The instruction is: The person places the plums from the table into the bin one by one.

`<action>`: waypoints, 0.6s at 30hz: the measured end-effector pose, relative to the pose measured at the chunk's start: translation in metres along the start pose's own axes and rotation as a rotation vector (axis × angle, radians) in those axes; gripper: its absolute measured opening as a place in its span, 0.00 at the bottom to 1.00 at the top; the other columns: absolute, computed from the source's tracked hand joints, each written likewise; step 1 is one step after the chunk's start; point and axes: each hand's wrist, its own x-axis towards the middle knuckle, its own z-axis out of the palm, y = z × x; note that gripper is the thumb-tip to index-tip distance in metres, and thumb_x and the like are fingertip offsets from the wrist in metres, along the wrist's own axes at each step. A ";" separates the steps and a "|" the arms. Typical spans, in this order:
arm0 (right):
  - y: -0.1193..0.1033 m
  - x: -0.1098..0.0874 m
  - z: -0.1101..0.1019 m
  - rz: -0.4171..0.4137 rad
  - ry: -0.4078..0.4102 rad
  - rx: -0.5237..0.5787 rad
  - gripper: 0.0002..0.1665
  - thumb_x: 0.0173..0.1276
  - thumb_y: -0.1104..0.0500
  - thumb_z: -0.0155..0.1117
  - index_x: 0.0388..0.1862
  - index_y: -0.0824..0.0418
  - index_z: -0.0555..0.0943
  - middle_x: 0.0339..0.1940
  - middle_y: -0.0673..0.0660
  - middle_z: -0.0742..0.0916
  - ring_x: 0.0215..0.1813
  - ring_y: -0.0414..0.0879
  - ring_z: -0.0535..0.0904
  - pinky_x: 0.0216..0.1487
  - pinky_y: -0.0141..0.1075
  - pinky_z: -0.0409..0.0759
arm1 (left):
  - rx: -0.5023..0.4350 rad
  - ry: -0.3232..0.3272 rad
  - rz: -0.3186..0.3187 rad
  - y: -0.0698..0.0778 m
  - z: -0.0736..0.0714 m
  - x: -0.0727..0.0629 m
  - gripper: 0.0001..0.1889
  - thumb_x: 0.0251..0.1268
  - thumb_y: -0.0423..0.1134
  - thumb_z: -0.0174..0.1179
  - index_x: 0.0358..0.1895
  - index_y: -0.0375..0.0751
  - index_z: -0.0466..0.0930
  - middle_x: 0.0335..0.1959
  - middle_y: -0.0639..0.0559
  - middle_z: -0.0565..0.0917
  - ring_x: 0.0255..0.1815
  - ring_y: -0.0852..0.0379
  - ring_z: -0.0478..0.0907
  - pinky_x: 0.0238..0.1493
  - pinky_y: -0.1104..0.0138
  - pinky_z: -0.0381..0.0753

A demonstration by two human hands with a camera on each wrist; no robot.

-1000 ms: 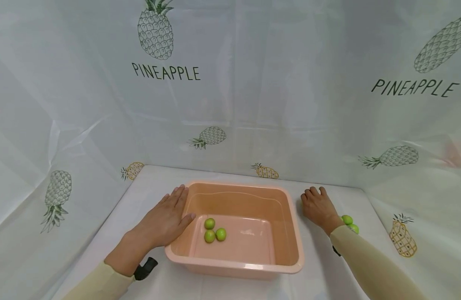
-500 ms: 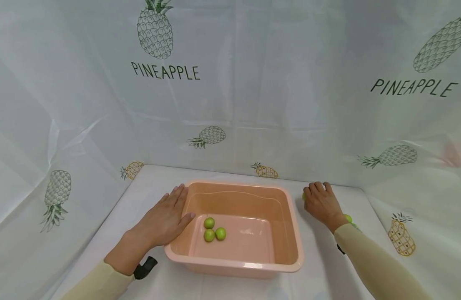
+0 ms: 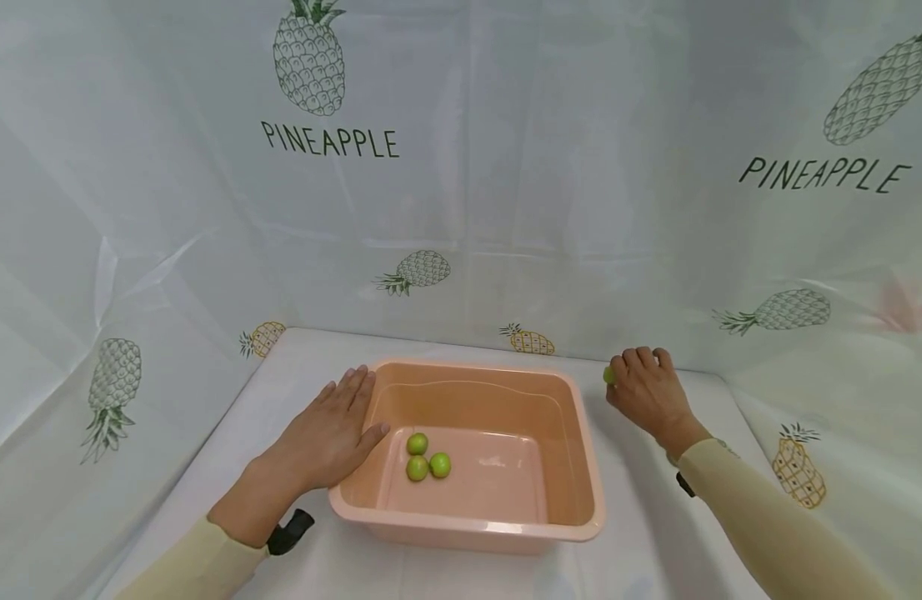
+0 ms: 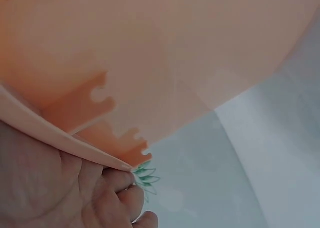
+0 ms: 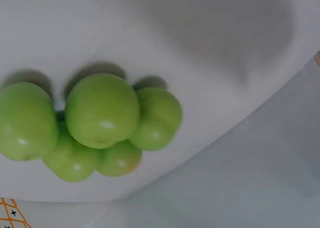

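Observation:
A pink plastic basin (image 3: pixel 476 529) stands on the white table with three small green plums (image 3: pixel 440 465) inside. My left hand (image 3: pixel 329 433) lies with straight fingers along its left rim, the thumb reaching over the edge. In the left wrist view, the palm and fingers of that left hand (image 4: pixel 85 193) are against the basin's rim. Right of the basin, near the table's back edge, my right hand (image 3: pixel 648 396) pinches a green plum (image 3: pixel 608 375) between curled fingers; most of it is hidden. The right hand itself is out of the right wrist view.
Several more green plums (image 5: pixel 102 110) sit clustered on the table in the right wrist view; my right forearm hides them in the head view. White sheeting (image 3: pixel 506 208) printed with pineapples surrounds the table at the back and sides.
My right hand has moved toward the back of the table and slightly right, and a plum now shows at its fingers. The left hand stays on the basin.

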 end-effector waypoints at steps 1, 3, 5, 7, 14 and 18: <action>0.000 0.002 -0.002 0.005 0.008 0.006 0.29 0.59 0.49 0.77 0.43 0.70 0.75 0.37 0.65 0.81 0.45 0.65 0.78 0.50 0.58 0.78 | 0.005 -0.003 -0.001 0.000 0.000 0.000 0.41 0.83 0.55 0.51 0.81 0.23 0.54 0.84 0.29 0.57 0.85 0.32 0.54 0.83 0.40 0.58; 0.001 0.006 -0.007 0.015 0.021 0.021 0.28 0.60 0.49 0.75 0.43 0.69 0.74 0.37 0.65 0.80 0.45 0.65 0.77 0.50 0.59 0.78 | 0.014 -0.006 0.000 0.000 0.000 0.000 0.41 0.83 0.55 0.51 0.82 0.24 0.54 0.84 0.29 0.56 0.85 0.32 0.53 0.83 0.39 0.58; 0.001 0.010 -0.013 0.019 0.034 0.029 0.27 0.62 0.49 0.72 0.43 0.70 0.74 0.37 0.65 0.80 0.46 0.65 0.77 0.50 0.59 0.78 | 0.021 -0.008 -0.001 0.000 -0.001 0.000 0.41 0.83 0.55 0.51 0.82 0.24 0.54 0.84 0.29 0.56 0.85 0.32 0.53 0.83 0.39 0.57; 0.001 0.015 -0.019 0.017 0.049 0.030 0.26 0.64 0.49 0.69 0.44 0.70 0.74 0.37 0.65 0.80 0.45 0.65 0.77 0.49 0.59 0.78 | 0.029 -0.007 -0.003 0.001 -0.001 0.000 0.41 0.83 0.55 0.51 0.82 0.24 0.54 0.84 0.29 0.56 0.85 0.32 0.53 0.83 0.39 0.57; 0.003 0.034 -0.040 0.001 0.112 0.051 0.26 0.70 0.45 0.56 0.42 0.70 0.72 0.38 0.66 0.78 0.44 0.66 0.76 0.49 0.61 0.77 | 0.039 -0.002 -0.002 0.002 -0.001 0.001 0.41 0.83 0.55 0.51 0.82 0.24 0.55 0.84 0.29 0.57 0.85 0.32 0.54 0.83 0.39 0.57; 0.001 0.046 -0.055 -0.012 0.129 0.074 0.26 0.71 0.44 0.51 0.41 0.68 0.72 0.38 0.65 0.79 0.44 0.64 0.76 0.50 0.60 0.76 | 0.032 0.005 -0.002 0.002 -0.001 0.000 0.41 0.83 0.55 0.52 0.81 0.24 0.55 0.83 0.29 0.58 0.85 0.32 0.54 0.83 0.39 0.58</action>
